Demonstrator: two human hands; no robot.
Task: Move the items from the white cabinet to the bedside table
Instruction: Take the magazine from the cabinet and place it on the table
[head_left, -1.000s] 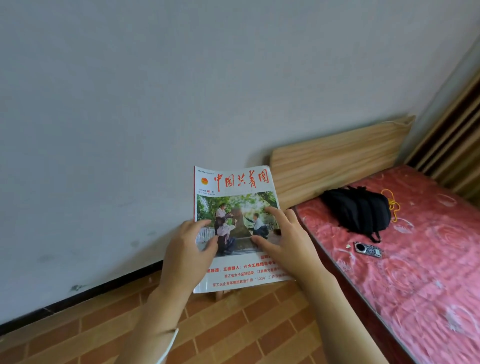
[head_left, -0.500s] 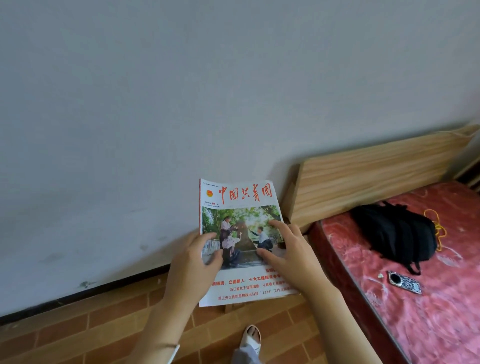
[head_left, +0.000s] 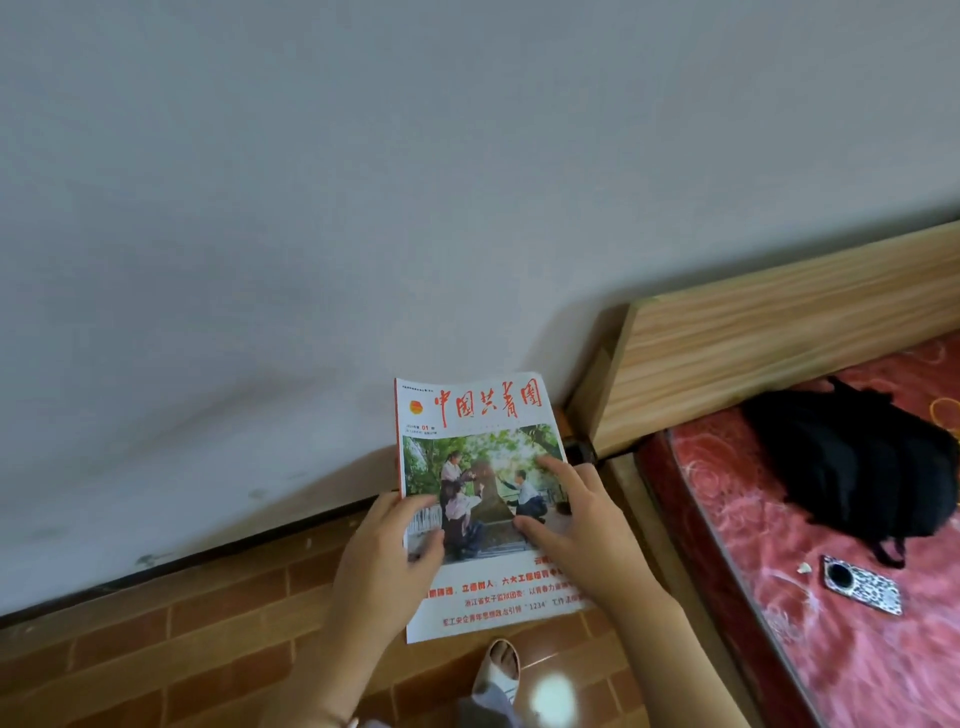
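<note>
A magazine (head_left: 480, 415) with a white cover, red Chinese title and a photo of people by a tree is held in front of me, near the wall. My left hand (head_left: 387, 566) grips its left edge, thumb on the cover. My right hand (head_left: 576, 525) holds its right side, thumb and fingers spread on the cover. The lower right corner of the magazine is hidden by my right hand. Neither the white cabinet nor the bedside table is in view.
A bed with a wooden headboard (head_left: 779, 332) and red patterned mattress (head_left: 831, 649) lies to the right, carrying a black backpack (head_left: 852, 467) and a small patterned case (head_left: 860, 584). The grey wall (head_left: 363, 208) is ahead. The brown tiled floor (head_left: 182, 639) and my slippered foot (head_left: 498, 670) are below.
The view has swung left and downward, so the bed shifted right and my foot came into view. Both hands still hold the magazine the same way.
</note>
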